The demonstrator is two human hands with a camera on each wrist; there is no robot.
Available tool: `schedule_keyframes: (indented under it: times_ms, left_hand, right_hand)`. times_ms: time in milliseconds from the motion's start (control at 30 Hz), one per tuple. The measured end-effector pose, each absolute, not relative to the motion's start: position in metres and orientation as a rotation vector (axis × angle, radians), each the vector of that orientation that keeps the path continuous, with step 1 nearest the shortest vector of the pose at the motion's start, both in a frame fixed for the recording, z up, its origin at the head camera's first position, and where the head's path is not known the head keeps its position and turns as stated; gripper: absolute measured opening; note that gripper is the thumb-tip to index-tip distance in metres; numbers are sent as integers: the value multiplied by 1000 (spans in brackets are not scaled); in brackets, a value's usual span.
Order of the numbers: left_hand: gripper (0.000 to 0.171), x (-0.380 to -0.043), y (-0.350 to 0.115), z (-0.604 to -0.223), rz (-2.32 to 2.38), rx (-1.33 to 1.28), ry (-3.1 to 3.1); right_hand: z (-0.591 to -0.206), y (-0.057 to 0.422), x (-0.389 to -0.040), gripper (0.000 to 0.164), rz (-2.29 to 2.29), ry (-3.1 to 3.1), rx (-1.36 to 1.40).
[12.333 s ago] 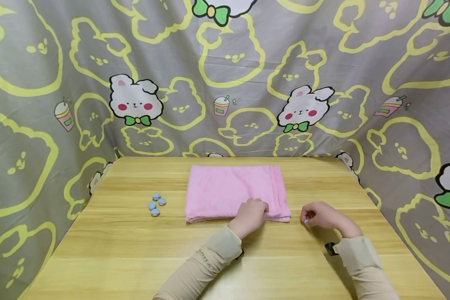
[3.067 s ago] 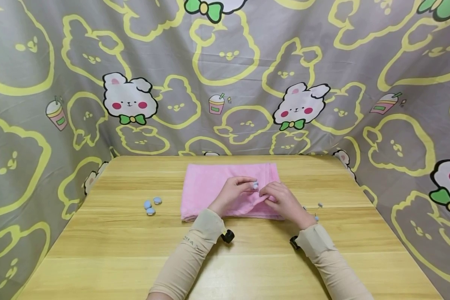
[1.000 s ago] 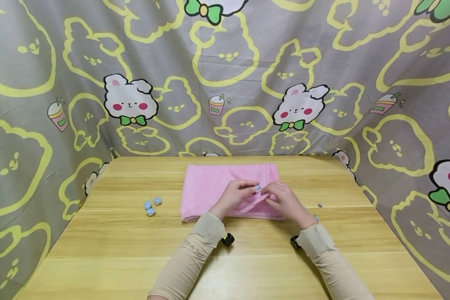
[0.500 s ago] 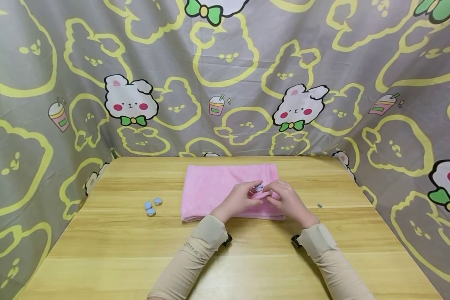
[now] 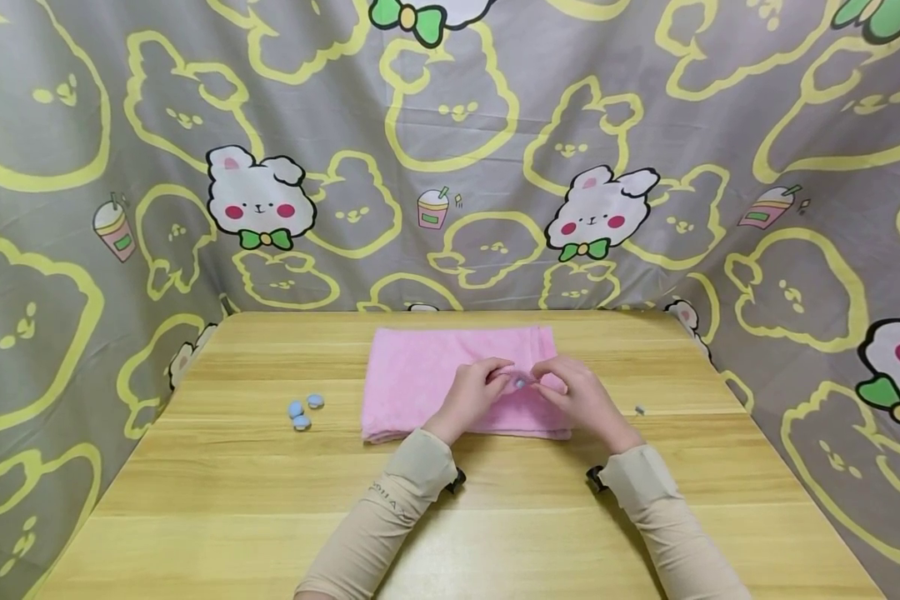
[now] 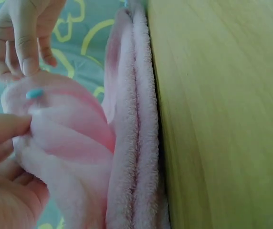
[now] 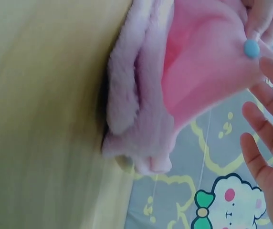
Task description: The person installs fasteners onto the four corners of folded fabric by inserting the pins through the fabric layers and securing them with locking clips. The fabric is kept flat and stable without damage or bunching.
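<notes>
A folded pink plush towel (image 5: 420,375) lies on the table, its near right part raised between the two hands. My left hand (image 5: 465,398) pinches the lifted layer from the left. From the right, my right hand (image 5: 581,400) pinches the same layer between thumb and index finger, other fingers spread in the right wrist view. A small round blue button-like piece (image 7: 252,48) sits on the raised cloth between the fingertips; the left wrist view shows this blue piece (image 6: 34,93) too. What lies behind the cloth there is hidden.
Several blue mushroom-shaped clips (image 5: 302,423) stand left of the towel on the wooden table (image 5: 195,517). A small blue-headed pin (image 5: 640,409) lies to the right, beyond the right hand. A patterned grey curtain (image 5: 330,92) surrounds the back and sides.
A blue mushroom-shaped clip showed in the left fingertips earlier and is now out of sight. The towel layer has been turned up, showing the blue button-like piece. One clip has left the left-hand group.
</notes>
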State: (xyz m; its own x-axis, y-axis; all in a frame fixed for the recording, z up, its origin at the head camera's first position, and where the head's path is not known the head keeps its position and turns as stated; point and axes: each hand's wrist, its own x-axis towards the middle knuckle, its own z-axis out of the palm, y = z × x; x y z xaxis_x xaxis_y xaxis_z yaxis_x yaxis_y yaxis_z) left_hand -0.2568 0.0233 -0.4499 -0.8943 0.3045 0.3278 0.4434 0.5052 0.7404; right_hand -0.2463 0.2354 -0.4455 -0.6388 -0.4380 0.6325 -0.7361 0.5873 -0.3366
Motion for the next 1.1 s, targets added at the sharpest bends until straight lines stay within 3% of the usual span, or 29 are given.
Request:
schedule_keyframes:
  times_ms: [367, 1100]
  left_hand:
    - [19, -274, 3, -449, -1757, -117, -2517]
    - [43, -294, -41, -458, -1929, 111, -2551]
  right_hand:
    - [-434, 258, -248, 20, 802, -2308, 779]
    - [-423, 302, -248, 14, 847, -2353, 506]
